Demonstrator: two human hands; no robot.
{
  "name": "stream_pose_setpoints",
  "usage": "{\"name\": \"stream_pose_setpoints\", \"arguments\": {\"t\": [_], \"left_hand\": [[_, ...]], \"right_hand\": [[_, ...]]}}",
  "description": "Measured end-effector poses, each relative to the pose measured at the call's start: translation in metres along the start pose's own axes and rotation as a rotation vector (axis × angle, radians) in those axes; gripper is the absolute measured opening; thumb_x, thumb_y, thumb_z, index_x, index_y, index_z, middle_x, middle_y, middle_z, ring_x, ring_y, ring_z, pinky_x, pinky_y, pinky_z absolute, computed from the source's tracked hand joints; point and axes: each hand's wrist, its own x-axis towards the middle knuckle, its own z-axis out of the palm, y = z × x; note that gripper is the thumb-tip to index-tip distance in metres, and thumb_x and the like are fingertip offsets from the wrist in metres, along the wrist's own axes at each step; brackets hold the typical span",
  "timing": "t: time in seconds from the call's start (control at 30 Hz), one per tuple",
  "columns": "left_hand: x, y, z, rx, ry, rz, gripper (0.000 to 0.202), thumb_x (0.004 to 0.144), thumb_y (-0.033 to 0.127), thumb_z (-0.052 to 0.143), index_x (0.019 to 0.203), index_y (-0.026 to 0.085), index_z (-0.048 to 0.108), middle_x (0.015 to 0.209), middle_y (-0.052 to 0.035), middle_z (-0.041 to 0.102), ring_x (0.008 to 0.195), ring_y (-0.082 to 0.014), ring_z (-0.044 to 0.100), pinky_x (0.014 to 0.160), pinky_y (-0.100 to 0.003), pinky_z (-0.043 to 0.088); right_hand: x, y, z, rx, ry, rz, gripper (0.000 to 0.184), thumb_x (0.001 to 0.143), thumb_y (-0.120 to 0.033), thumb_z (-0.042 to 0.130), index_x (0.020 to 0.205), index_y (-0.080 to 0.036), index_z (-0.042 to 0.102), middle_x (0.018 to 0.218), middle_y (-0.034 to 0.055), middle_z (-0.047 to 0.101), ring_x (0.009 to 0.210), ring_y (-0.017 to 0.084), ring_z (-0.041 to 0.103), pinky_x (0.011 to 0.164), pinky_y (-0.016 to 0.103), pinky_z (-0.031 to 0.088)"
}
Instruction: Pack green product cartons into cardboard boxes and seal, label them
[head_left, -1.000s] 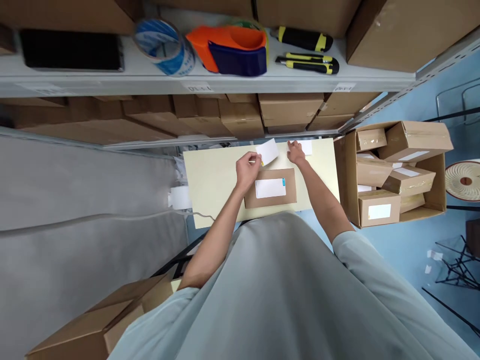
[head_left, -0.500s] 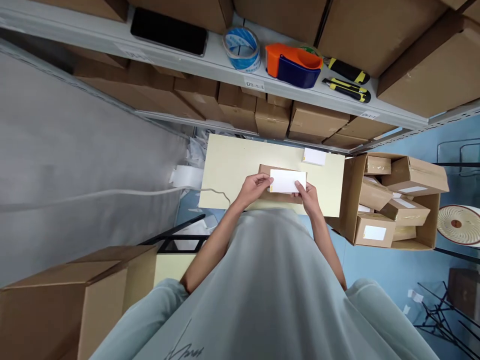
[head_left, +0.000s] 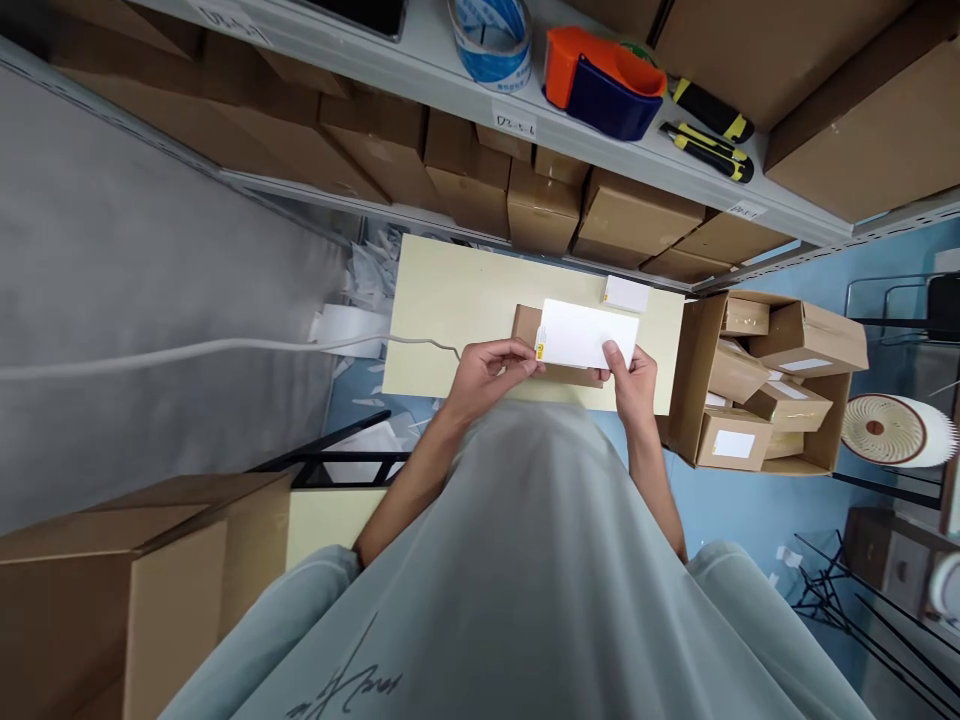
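Note:
Both of my hands hold a white label sheet (head_left: 585, 335) above a small brown cardboard box (head_left: 527, 326) that lies on the pale yellow table (head_left: 450, 310). My left hand (head_left: 487, 370) pinches the sheet's left edge, by a small yellow mark. My right hand (head_left: 634, 372) pinches its lower right corner. The sheet hides most of the box. A small stack of white labels (head_left: 626, 293) lies at the table's far right edge.
An open carton (head_left: 686, 380) of small labelled boxes stands right of the table. The shelf (head_left: 420, 60) above holds a blue tape roll (head_left: 491, 30), an orange tape dispenser (head_left: 600, 75) and yellow-black utility knives (head_left: 709, 125). A large carton (head_left: 142, 580) sits at lower left. A white cable (head_left: 187, 352) runs to the table.
My left hand brought the label from the table's far side over the box. My right hand left the label stack and took the sheet's other end. The sheet now sits higher and nearer.

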Motion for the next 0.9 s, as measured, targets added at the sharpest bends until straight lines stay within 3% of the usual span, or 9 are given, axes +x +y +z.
{"name": "stream_pose_setpoints", "arguments": {"t": [0.47, 0.67, 0.8, 0.9], "left_hand": [[-0.01, 0.011, -0.018, -0.03, -0.007, 0.055, 0.024, 0.084, 0.047, 0.082, 0.079, 0.024, 0.078, 0.082, -0.005, 0.074, 0.088, -0.0289, 0.082, 0.089, -0.048, 0.069], [-0.012, 0.008, -0.027, -0.003, -0.001, 0.057, 0.027, 0.083, 0.049, 0.084, 0.078, 0.024, 0.077, 0.082, -0.0056, 0.073, 0.086, -0.028, 0.079, 0.085, -0.047, 0.068], [-0.012, 0.006, -0.033, -0.023, -0.045, 0.129, 0.03, 0.085, 0.052, 0.084, 0.078, 0.025, 0.076, 0.08, -0.0046, 0.072, 0.08, -0.0244, 0.076, 0.081, -0.043, 0.066], [-0.013, 0.004, -0.037, -0.036, -0.067, 0.182, 0.03, 0.086, 0.051, 0.085, 0.079, 0.023, 0.075, 0.08, -0.0043, 0.072, 0.077, -0.021, 0.071, 0.076, -0.039, 0.063]], "right_hand": [[-0.01, -0.009, 0.02, -0.066, 0.026, -0.009, 0.059, 0.087, -0.079, 0.081, 0.07, -0.028, 0.058, 0.058, -0.0031, 0.059, 0.056, 0.019, 0.068, 0.061, 0.037, 0.064], [-0.016, -0.011, 0.029, -0.088, 0.031, 0.009, 0.058, 0.089, -0.078, 0.08, 0.071, -0.027, 0.058, 0.06, -0.0029, 0.058, 0.059, 0.02, 0.069, 0.064, 0.037, 0.065], [-0.012, 0.003, 0.04, -0.067, -0.009, 0.065, 0.059, 0.087, -0.08, 0.08, 0.074, -0.026, 0.06, 0.06, -0.0039, 0.056, 0.058, 0.018, 0.067, 0.066, 0.036, 0.063], [-0.008, 0.022, 0.051, -0.133, -0.036, 0.135, 0.061, 0.083, -0.084, 0.08, 0.085, -0.025, 0.067, 0.066, -0.0027, 0.063, 0.064, 0.019, 0.068, 0.069, 0.037, 0.063]]}}
